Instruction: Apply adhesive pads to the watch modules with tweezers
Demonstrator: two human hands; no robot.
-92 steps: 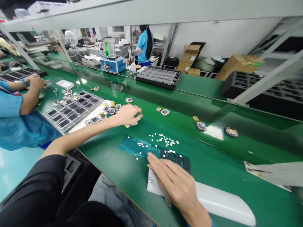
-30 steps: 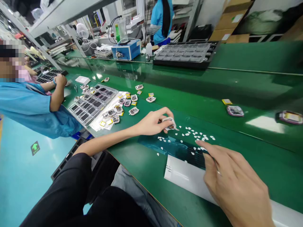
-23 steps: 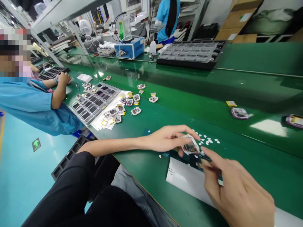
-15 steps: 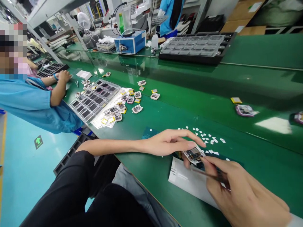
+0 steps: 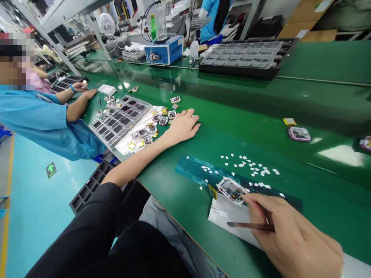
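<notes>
A small white-framed device (image 5: 232, 190) lies on the dark teal sheet (image 5: 203, 175) near the table's front edge, by a white paper (image 5: 228, 214). My right hand (image 5: 290, 235) holds thin tweezers (image 5: 251, 225) and its index fingertip touches the device's right side. My left hand (image 5: 182, 126) is stretched out to the left, palm down, fingers spread over a cluster of small devices (image 5: 162, 120) and yellow pieces. Whether it grips one is hidden. Several small white scraps (image 5: 249, 166) lie scattered beyond the sheet.
A clear tray of dark parts (image 5: 120, 120) sits left of the cluster. A co-worker in blue (image 5: 40, 116) works at the far left. A purple device (image 5: 299, 134) and a yellow piece (image 5: 290, 121) lie on the belt. A black tray (image 5: 246, 60) and blue machine (image 5: 164, 52) stand behind.
My left hand set the device down on the sheet and reached left to the cluster of devices. My right hand now steadies the device with a fingertip, tweezers still held.
</notes>
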